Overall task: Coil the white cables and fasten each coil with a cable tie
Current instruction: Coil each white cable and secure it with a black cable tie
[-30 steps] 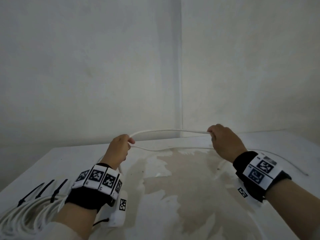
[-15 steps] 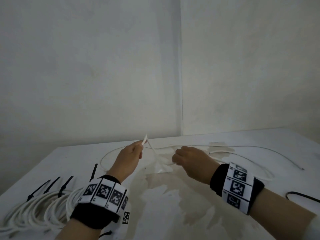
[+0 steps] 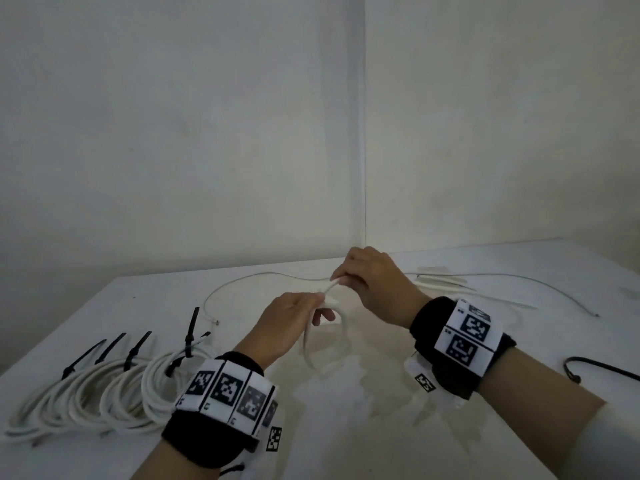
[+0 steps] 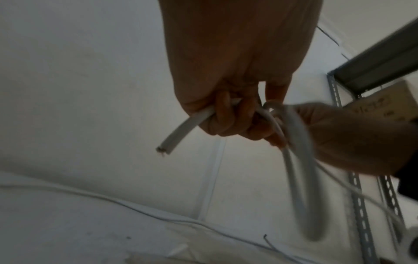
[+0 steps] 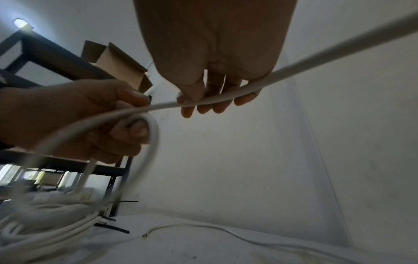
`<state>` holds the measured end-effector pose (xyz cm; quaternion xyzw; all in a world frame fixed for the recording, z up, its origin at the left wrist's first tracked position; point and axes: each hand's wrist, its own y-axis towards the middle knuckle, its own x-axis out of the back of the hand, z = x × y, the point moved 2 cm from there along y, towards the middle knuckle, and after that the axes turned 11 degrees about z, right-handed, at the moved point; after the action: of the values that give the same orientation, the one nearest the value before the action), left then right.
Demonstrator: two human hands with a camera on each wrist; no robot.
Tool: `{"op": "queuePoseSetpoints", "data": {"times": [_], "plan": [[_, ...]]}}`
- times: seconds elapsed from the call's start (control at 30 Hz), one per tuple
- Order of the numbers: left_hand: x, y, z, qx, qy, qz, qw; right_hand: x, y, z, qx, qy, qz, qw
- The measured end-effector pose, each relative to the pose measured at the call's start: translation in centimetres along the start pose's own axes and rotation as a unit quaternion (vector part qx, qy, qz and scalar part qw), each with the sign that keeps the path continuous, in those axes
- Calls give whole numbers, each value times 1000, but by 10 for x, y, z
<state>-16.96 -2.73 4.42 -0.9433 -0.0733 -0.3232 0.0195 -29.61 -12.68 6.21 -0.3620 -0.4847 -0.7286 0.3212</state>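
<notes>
A white cable (image 3: 343, 336) hangs in a small loop above the white table (image 3: 346, 427). My left hand (image 3: 317, 303) grips the top of the loop, fingers curled round it. In the left wrist view the cut cable end (image 4: 174, 141) sticks out of my left hand (image 4: 237, 114), and the loop (image 4: 303, 196) hangs blurred below. Just beyond and to the right, my right hand (image 3: 341, 277) pinches the same cable. In the right wrist view my right hand (image 5: 203, 101) holds the cable (image 5: 339, 44), which runs off to the upper right.
Several finished white coils (image 3: 104, 393) with black cable ties (image 3: 192, 327) lie at the table's left front. A thin wire (image 3: 259, 275) curves across the back. A loose black cable tie (image 3: 595, 367) lies at the right. White walls (image 3: 207, 133) close the back corner.
Both hands came together from a wide stretch of the cable. The right hand moved left to the left hand, and a loop now hangs from the left hand.
</notes>
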Motion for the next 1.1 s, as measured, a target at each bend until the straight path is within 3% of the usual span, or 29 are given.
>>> {"op": "queuePoseSetpoints", "data": {"times": [0.13, 0.27, 0.5, 0.67, 0.9, 1.1], "plan": [[-5, -5, -9, -17, -86, 5, 996, -6, -4, -8, -57, 90, 8, 994], [-1, -9, -5, 14, -119, 28, 992, -6, -6, -7, -76, 135, 9, 988], [3, -14, -8, 3, -196, 17, 980, -9, -4, 2, -106, 194, 22, 975], [19, -16, -2, 2, -155, -22, 988, -5, -9, 4, -122, 183, 52, 974], [18, -16, -9, -14, -42, -1, 999, -6, -12, 6, -126, 110, 41, 985], [21, -16, -11, -20, -46, -17, 999, -8, -6, 6, -142, 218, 76, 963]]}}
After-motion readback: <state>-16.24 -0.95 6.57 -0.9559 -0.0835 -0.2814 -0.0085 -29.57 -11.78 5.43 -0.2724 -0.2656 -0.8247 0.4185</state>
